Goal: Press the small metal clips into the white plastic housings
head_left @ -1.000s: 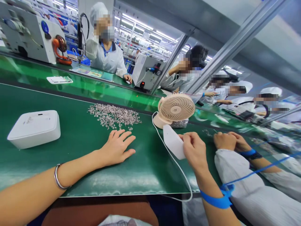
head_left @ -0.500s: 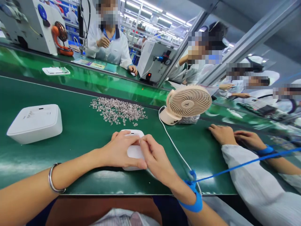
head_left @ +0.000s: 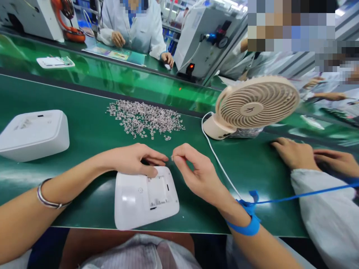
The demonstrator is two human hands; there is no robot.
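Note:
A white plastic housing lies on the green bench in front of me, its recessed compartment facing up. My left hand is at its far edge, thumb on the top face and fingers reaching along beyond the edge. To the right and just off the housing, my right hand pinches a tiny metal piece between thumb and forefinger; most of it is hidden. Past both hands, a loose pile of small shiny metal pieces is spread on the bench.
A second white housing stands at the left. A beige fan with a white cable stands at the right. A blue strap and cord run from my right wrist. A co-worker's hands rest at the right. Another person sits opposite.
The housing has turned and come toward me, exposing its compartment. My hands have separated, the right moving to the right. The view has shifted closer to the bench.

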